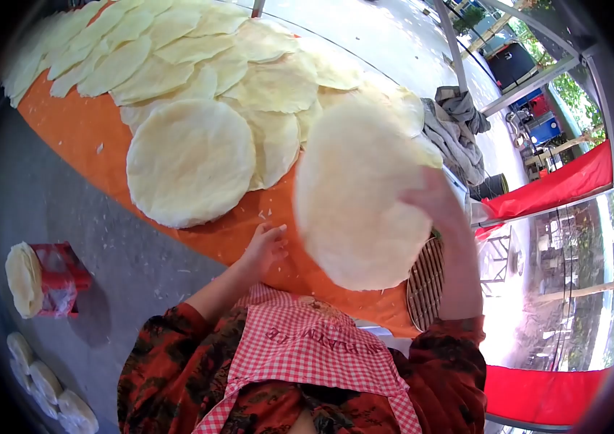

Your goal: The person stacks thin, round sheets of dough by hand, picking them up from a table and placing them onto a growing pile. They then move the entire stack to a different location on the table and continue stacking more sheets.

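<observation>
My right hand [433, 201] grips the right edge of a large, round, pale flatbread [361, 195], which is tilted and blurred by motion over the orange-covered table. The fingers lie across its upper face; any thumb underneath is hidden. Beside the table's near edge, my left hand [266, 249] is empty, its fingers loosely bent and apart. Just beyond it lies a stack of round flatbreads [191, 163]. Many more thin flatbreads [270, 79] overlap in rows across the far part of the table.
The orange tablecloth [82, 130] has small crumbs on it. A ribbed woven tray [426, 286] sits under my right forearm. Grey cloth [459, 134] hangs at the right. On the floor at left stand a red stool [61, 278] with flatbreads leaning against it and several white bundles [46, 382].
</observation>
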`<state>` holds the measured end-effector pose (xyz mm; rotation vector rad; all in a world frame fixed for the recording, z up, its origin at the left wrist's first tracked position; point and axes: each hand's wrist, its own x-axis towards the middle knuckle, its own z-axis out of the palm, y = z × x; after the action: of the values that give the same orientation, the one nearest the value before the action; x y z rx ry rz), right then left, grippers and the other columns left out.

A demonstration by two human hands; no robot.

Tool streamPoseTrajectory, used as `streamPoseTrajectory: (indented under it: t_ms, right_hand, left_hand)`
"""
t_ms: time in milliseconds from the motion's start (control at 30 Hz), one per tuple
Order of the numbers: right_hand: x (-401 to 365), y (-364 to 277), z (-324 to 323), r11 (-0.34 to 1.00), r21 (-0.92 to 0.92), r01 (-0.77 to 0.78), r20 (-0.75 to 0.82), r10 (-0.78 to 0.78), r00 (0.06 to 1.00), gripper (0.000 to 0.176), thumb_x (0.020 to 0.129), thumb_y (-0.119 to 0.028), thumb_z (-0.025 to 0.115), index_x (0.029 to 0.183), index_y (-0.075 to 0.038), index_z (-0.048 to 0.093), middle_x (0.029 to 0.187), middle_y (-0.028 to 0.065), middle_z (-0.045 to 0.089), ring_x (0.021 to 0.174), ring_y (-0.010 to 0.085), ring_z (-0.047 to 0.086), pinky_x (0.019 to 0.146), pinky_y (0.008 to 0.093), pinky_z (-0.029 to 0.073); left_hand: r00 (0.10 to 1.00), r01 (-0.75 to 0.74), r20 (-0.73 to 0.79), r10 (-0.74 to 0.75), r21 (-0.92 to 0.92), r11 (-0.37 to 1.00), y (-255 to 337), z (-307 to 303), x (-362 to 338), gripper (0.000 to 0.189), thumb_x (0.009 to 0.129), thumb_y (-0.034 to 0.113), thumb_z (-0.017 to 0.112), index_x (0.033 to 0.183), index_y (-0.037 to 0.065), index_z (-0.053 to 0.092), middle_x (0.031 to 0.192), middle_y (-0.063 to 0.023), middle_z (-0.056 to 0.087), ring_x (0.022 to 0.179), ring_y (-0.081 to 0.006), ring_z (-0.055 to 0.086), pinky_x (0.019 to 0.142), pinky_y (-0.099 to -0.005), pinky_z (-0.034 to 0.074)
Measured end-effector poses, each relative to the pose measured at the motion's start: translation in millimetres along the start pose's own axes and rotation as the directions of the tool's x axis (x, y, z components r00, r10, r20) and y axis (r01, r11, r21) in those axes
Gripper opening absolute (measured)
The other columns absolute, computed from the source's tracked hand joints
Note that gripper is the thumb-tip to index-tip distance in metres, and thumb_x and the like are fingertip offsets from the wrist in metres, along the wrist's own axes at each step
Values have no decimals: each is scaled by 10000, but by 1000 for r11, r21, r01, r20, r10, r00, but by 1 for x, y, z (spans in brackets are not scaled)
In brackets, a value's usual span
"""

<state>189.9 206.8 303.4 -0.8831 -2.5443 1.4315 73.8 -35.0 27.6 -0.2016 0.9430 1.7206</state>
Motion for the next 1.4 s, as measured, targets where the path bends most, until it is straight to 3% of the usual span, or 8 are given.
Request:
streamPoseTrajectory:
  t_ms: [167,333,400,600,733,1067,1200,1400]
  right_hand:
    - [-1,73,-25,855,514,-61,-89,123,988,471,727,-12,670,1180,48,552,1081,119,644,940,246,646,876,349,510]
    - [22,333,31,532,730,-430,312,301,901,451,819,-131,617,1217,58,517,1166,161,619,1001,271,635,885,407,512]
    - [8,403,64,534,606,-589,246,579,777,437,874,-220,581,1213,48,527,1148,146,632,989,268,634,868,391,514]
    - [-27,358,89,262,920,-291,152,445,883,430,899,-267,578,1230,3,527,1119,110,640,1001,235,616,886,354,491]
    - [-37,318,112,351,926,-137,-52,480,876,257,858,-151,607,1078,-24,577,894,43,656,713,149,615,572,272,485]
    - [-42,320,118,304,951,-53,-106,483,869,468,816,-12,576,1270,-9,462,1175,134,588,1028,241,593,866,353,508]
    - [-36,316,113,490,872,10,-191,322,927,596,752,65,592,1323,27,426,1225,161,570,1076,269,587,907,379,497]
    - [-15,160,86,637,741,209,-357,110,928,646,727,64,616,1336,17,403,1223,146,564,1057,256,589,890,364,498]
  left_hand:
    - [937,-182,262,231,-200,963,15,-3,7,497,873,252,591,1286,21,441,1213,-95,584,1004,-245,602,836,-420,504]
    - [966,-164,-197,168,37,986,-23,-41,54,397,798,23,616,1181,-32,531,1105,-160,622,982,-286,610,857,-400,500]
    - [944,-200,-238,229,138,970,-38,-46,63,406,792,13,609,1186,-40,523,1109,-161,620,977,-291,609,854,-400,495]
    - [939,-215,-246,242,131,968,-38,-37,62,456,810,35,597,1244,-41,482,1139,-162,608,1000,-289,603,861,-398,488]
    - [929,-181,-285,237,209,961,-16,-12,48,458,827,72,592,1262,-19,483,1182,-155,596,1047,-290,593,904,-411,475]
    - [994,104,-18,-108,-133,986,18,-8,62,516,808,141,630,1285,1,491,1206,-155,595,1114,-319,564,989,-430,442]
    - [986,-153,-22,163,230,961,16,7,71,567,728,-15,602,1284,36,508,1148,-140,622,1038,-274,608,908,-404,497]
    - [943,-311,-18,333,314,897,123,31,-6,588,716,9,652,1284,73,512,1025,-80,656,850,-186,650,741,-329,550]
